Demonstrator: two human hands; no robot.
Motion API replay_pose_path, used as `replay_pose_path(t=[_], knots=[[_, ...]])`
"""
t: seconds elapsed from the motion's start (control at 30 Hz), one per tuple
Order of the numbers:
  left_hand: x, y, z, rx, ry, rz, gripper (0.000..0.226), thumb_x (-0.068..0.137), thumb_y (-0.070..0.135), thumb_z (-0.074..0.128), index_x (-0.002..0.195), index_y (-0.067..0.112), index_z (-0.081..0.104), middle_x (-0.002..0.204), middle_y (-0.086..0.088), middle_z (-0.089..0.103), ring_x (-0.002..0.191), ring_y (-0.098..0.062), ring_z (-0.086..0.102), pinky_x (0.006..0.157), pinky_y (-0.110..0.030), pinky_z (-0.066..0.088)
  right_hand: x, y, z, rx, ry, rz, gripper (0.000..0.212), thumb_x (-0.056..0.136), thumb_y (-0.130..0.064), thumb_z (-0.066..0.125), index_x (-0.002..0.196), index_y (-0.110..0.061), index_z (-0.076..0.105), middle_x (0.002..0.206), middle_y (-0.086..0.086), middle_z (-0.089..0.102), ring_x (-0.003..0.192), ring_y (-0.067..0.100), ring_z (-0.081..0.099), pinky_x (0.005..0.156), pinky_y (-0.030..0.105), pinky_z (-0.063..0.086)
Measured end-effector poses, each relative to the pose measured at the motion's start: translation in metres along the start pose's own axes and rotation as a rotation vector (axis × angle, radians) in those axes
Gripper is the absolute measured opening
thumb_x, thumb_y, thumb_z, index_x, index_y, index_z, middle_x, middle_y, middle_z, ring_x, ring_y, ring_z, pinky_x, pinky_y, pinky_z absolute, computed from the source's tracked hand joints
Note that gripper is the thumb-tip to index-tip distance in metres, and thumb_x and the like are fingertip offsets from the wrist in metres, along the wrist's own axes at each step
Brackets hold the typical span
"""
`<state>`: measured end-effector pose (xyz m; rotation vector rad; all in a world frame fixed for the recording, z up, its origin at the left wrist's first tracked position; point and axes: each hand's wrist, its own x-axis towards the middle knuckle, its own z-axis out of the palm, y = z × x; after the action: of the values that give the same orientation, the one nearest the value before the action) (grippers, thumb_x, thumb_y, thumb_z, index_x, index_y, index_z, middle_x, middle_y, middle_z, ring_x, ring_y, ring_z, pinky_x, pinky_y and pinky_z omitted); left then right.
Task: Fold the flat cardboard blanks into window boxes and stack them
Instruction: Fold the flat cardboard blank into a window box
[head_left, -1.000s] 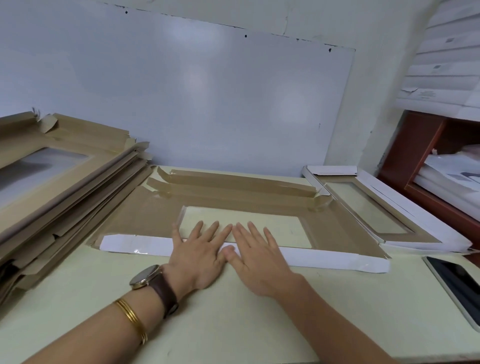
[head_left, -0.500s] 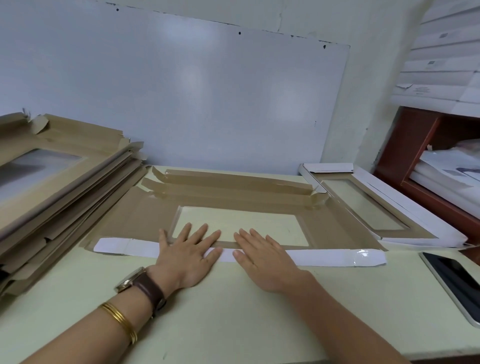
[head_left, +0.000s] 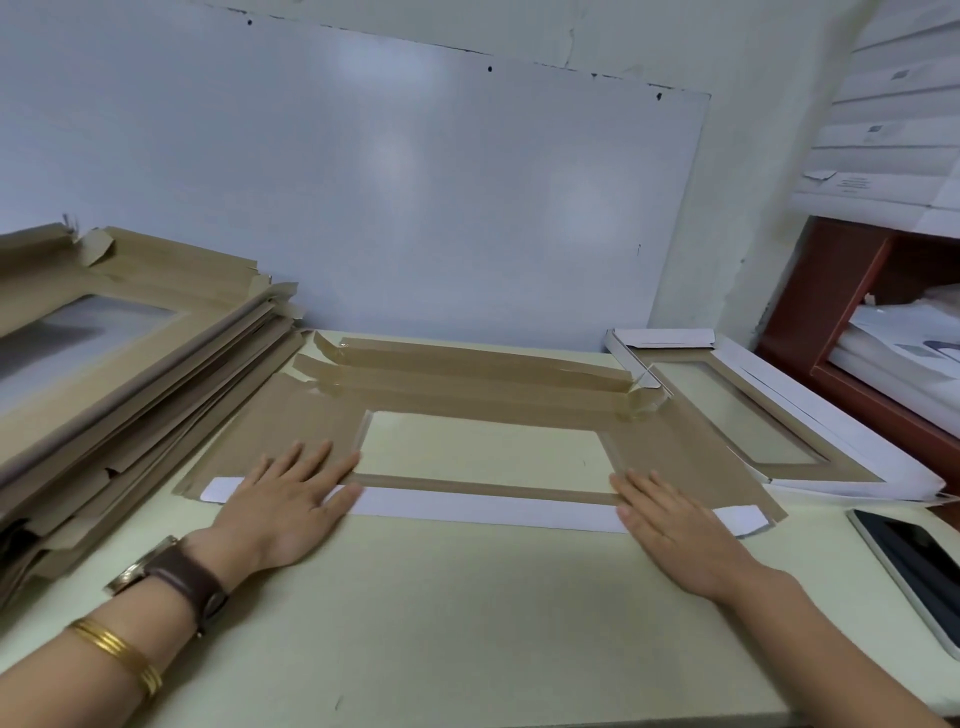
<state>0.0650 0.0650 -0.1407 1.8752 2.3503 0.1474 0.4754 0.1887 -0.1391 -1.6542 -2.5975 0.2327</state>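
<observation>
On the pale green bench (head_left: 467, 623), the left hand (head_left: 283, 512) and right hand (head_left: 675, 525) lie flat and well apart, fingers straight, pressing the folded white front flap (head_left: 483, 508) of the brown windowed cardboard blank (head_left: 675, 452). For a sharp crease, I would press evenly out to its 2 ends.

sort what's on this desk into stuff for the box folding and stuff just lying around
For the job:
- cardboard blank, pressed flat by the left hand and right hand
- its white flap
- stack of flat blanks, on the left
- folded window box, on the right

Lying about:
- phone or tablet at the right edge
- whiteboard against the wall
- wooden shelf of papers
</observation>
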Motion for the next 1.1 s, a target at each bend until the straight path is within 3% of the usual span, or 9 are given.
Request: replay_pose_path(t=[0.2,0.43,0.77,0.9,0.97,1.1], knots=[[0.003,-0.018,-0.001,0.002,-0.020,-0.013,0.059,0.096,0.059,0.008,0.152,0.039,-0.003,0.161,0.009,-0.007,0.148,-0.012,-0.009,0.121,-0.034,-0.001,-0.011,0.031,-0.012,0.016,-0.031,0.093,0.053,0.101,-0.053,0.016,0.151,-0.041,0.007,0.160,-0.018,-0.001,0.146,0.001,-0.007,0.117,0.033,0.006],[0.005,-0.030,-0.002,0.004,-0.031,-0.038,0.057,0.102,0.046,0.008,0.153,0.027,-0.004,0.160,0.010,-0.010,0.147,-0.007,-0.010,0.120,-0.030,-0.003,-0.017,0.039,-0.023,0.039,-0.069,0.070,0.052,0.101,-0.052,0.019,0.151,-0.044,0.008,0.159,-0.021,0.000,0.145,-0.003,-0.006,0.116,0.028,0.007],[0.003,-0.031,-0.005,-0.010,-0.024,-0.035,0.055,0.103,0.043,0.009,0.154,0.025,-0.003,0.161,0.010,-0.008,0.147,-0.005,-0.009,0.120,-0.028,-0.004,-0.018,0.042,-0.024,0.046,-0.075,0.039,0.049,0.102,-0.047,0.021,0.149,-0.043,0.008,0.159,-0.019,0.000,0.145,-0.002,-0.006,0.120,0.028,0.004],[0.002,-0.029,-0.004,-0.019,0.044,-0.056,0.055,0.103,0.045,0.014,0.154,0.025,0.010,0.162,0.005,0.004,0.149,-0.010,-0.001,0.120,-0.033,-0.002,-0.019,0.040,-0.024,0.014,-0.066,0.049,0.050,0.102,-0.048,0.020,0.150,-0.042,0.009,0.160,-0.017,0.001,0.146,0.000,-0.004,0.120,0.028,0.004],[0.001,-0.025,-0.006,0.009,0.123,-0.062,0.052,0.103,0.042,0.017,0.150,0.024,0.027,0.159,0.004,0.020,0.148,-0.015,0.007,0.119,-0.037,-0.001,-0.020,0.038,-0.023,-0.003,-0.061,0.060,0.050,0.102,-0.048,0.019,0.150,-0.042,0.009,0.160,-0.016,0.002,0.147,0.001,-0.003,0.120,0.027,0.004],[-0.013,0.001,-0.013,0.071,0.329,0.052,0.047,0.098,0.037,0.027,0.129,0.017,0.055,0.137,-0.008,0.048,0.137,-0.034,0.030,0.115,-0.050,0.020,-0.026,0.029,-0.017,-0.058,-0.033,0.103,0.051,0.102,-0.048,0.016,0.152,-0.040,0.007,0.161,-0.013,0.003,0.148,0.006,-0.001,0.119,0.026,0.005]])
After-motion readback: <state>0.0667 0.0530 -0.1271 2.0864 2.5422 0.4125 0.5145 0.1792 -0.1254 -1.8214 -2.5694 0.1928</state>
